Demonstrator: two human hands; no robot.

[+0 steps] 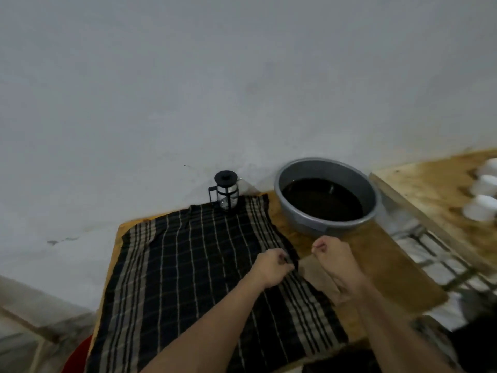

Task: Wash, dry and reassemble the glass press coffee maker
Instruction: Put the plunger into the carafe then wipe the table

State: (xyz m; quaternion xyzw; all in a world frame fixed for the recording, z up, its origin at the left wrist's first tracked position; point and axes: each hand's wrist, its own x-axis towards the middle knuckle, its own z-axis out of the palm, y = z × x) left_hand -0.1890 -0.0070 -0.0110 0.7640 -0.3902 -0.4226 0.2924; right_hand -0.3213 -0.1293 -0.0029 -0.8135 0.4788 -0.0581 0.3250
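Observation:
A small glass press coffee maker (226, 191) with a black lid, frame and handle stands upright at the far edge of the wooden table (376, 265), by the wall. It rests on the back edge of a dark checked cloth (188, 278) spread over the table. My left hand (274, 266) pinches the cloth's right edge. My right hand (332, 251) hovers in a fist just right of it, over bare wood, with nothing visible in it. A grey basin (369, 208) holding dark water sits right of the coffee maker.
A second wooden surface (430, 184) at the right carries three white cups (481, 207). Between the tables lies a metal rack (435, 254). The grey wall (242, 76) runs right behind the table. Something red (80, 354) shows at the lower left.

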